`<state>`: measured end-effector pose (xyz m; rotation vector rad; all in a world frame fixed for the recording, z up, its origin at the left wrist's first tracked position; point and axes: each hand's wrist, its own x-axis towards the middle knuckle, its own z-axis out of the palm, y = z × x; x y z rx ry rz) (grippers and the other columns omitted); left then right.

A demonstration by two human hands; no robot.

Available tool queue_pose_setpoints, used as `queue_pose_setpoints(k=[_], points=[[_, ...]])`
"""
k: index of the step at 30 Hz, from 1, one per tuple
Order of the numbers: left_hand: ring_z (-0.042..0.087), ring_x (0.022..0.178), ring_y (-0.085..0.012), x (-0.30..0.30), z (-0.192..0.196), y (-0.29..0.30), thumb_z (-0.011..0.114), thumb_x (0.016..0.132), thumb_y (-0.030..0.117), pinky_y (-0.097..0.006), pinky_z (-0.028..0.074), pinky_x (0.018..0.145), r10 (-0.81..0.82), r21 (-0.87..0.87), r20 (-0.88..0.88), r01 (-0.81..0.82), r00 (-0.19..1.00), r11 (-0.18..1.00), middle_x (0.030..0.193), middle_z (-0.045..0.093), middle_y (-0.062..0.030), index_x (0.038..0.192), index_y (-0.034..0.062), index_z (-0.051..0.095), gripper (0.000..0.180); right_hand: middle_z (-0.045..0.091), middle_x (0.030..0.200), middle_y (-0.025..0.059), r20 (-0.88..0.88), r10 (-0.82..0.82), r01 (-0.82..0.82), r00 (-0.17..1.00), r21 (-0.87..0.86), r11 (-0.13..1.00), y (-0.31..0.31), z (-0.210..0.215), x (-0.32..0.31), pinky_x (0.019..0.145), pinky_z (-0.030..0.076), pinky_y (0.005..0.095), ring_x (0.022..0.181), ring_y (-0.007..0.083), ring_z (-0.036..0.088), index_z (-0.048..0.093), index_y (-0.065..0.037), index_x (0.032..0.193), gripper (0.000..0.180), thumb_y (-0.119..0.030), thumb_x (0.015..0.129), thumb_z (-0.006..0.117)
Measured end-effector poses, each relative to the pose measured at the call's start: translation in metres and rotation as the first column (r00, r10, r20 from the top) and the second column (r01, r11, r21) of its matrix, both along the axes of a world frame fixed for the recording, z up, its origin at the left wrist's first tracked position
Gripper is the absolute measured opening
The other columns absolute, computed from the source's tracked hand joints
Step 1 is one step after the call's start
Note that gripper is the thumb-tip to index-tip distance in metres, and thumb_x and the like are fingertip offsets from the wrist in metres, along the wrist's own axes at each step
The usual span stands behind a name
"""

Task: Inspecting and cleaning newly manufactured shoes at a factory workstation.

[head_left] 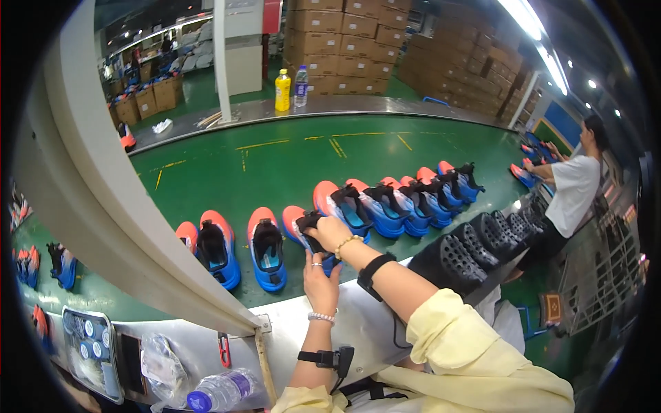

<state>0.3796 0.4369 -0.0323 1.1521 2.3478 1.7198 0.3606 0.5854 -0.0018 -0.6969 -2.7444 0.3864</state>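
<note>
An orange-and-blue sneaker (295,219) with a black collar sits on the green work surface (227,168), its toe pointing away from me. My right hand (329,234) reaches over it from the right, fingers closed on the black collar and tongue. Below, my left hand (321,281) grips the blue heel end, thumb up along the side. My hands partly cover the shoe. Just left stands a matching sneaker (266,249), and another sneaker (219,250) is beyond it. To the right, several similar sneakers, including one sneaker (380,206), form a row.
Black perforated shoe-shaped forms (461,261) line the near edge at right. A white post (138,172) crosses the left side. A plastic bottle (222,389), red cutter (224,350) and lidded tray (91,350) lie nearby. A person (575,182) works at far right.
</note>
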Motion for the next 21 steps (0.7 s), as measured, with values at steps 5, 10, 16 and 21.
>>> queue_pose_setpoints(k=[5,10,16,21], points=[[0.047,0.125,-0.0418,-0.014,-0.013,-0.004,0.069,0.077,0.004,-0.044,0.04,0.103,0.019,0.056,-0.015,-0.018,1.0,0.998,0.141,0.044,-0.0252,0.114,0.0031,0.054,0.04,0.066,0.085,0.0256,-0.079,0.006,-0.021,0.997,-0.194,0.981,-0.049,0.049,0.039,0.076,0.053,0.0481,0.084,0.0414,0.066,0.068,0.0,0.088,0.041,-0.04,0.084,0.061],[0.031,0.138,-0.0421,0.008,0.02,-0.001,0.053,0.079,-0.01,-0.047,0.026,0.114,0.274,0.209,-0.263,-0.223,0.925,0.952,0.149,0.031,-0.0231,0.123,0.0014,0.05,0.045,0.065,0.076,0.0162,-0.231,-0.132,0.152,0.964,0.07,0.986,-0.093,0.163,0.23,0.068,0.05,0.044,0.076,0.0351,0.065,0.062,-0.008,0.106,0.033,-0.032,0.085,0.067],[0.025,0.139,-0.0457,0.043,0.029,0.048,0.069,0.079,0.009,-0.049,0.025,0.114,-0.106,0.137,-0.228,0.14,0.968,0.981,0.152,0.024,-0.0248,0.13,0.0096,0.05,0.055,0.065,0.066,0.0156,-0.052,-0.696,0.673,0.716,0.316,0.669,-0.073,0.176,0.378,0.058,0.051,0.0413,0.065,0.0335,0.066,0.061,-0.002,0.091,0.05,-0.052,0.087,0.06],[0.026,0.137,-0.0522,0.003,0.001,0.1,0.074,0.078,0.028,-0.05,0.025,0.114,-0.283,-0.286,-0.15,0.233,0.947,0.93,0.151,0.024,-0.0309,0.124,0.0107,0.058,0.052,0.064,0.063,0.0141,0.012,-0.623,0.594,0.782,0.285,0.752,-0.07,0.131,0.378,0.055,0.052,0.0394,0.059,0.0314,0.066,0.059,-0.001,0.084,0.062,-0.062,0.083,0.058]])
